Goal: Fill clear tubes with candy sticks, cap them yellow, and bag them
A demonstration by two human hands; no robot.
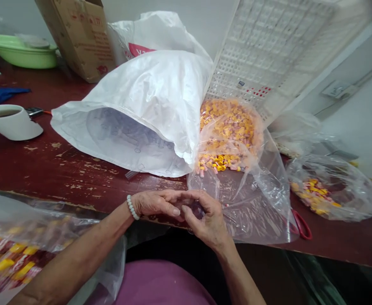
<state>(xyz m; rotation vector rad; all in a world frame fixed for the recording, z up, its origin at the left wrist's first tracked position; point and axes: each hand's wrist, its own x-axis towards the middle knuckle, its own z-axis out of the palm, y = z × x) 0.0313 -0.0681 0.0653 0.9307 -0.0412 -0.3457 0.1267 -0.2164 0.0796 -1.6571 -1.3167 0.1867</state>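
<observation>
My left hand (157,204), with a pale bead bracelet at the wrist, meets my right hand (209,218) just over the table's front edge. The fingers of both curl inward and touch. Something small, clear and purplish shows between them, mostly hidden by the fingers; I cannot make out what it is. Beyond my hands a big white sack (154,97) lies on its side, its mouth facing me, with clear plastic pieces inside. One clear tube (134,173) lies at its lip. To the right, a clear plastic bag (233,127) holds many small yellow-capped pieces.
Another clear bag (357,190) of yellow-capped pieces is at right, near red scissor handles (303,226). A white plastic crate (262,51) leans behind. At left are a white cup (12,127), green basin (39,58) and carton (80,38). Filled tubes (17,262) lie lower left.
</observation>
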